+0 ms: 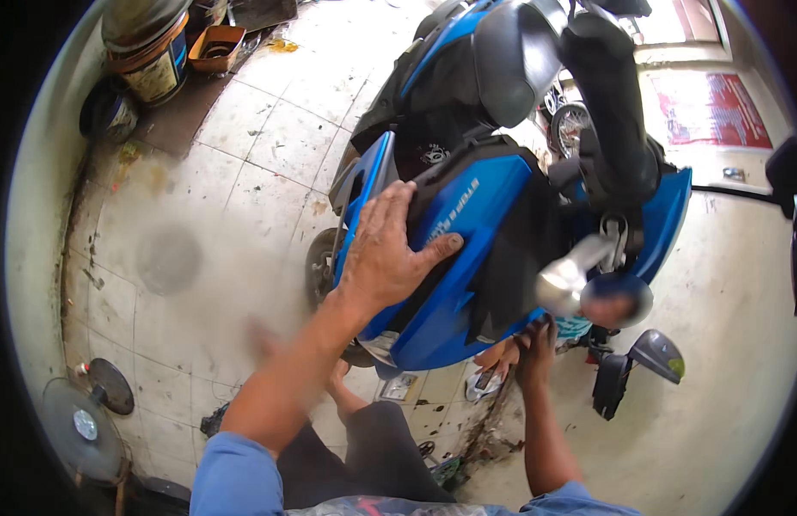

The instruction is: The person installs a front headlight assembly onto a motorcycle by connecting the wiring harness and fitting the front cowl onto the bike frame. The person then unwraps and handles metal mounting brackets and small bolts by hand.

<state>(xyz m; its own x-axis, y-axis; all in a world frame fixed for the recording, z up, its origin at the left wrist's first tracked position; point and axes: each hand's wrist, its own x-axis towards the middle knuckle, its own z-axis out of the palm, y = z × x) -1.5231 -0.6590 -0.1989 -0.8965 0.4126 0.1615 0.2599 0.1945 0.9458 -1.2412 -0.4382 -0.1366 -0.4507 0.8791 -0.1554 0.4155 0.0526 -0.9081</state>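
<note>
One blue panel (450, 297): on the scooter (441, 129), between our hands, long axis slanting away rightward.
Left hand (383, 245): nearer its middle, flat, thumb apart.
Right hand (536, 348): at its lower edge; grip, we cannot tell.

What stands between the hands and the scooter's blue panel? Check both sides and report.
Nothing visible does. The left hand rests directly on the blue panel; the right hand is at its lower right edge, fingertips hard to make out. The round mirror is off to the right.

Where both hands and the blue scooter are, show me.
Left hand (381, 255): head view, back of the hand.
Right hand (535, 351): head view, middle of the hand.
Blue scooter (443, 291): head view, blue body panel.
</note>
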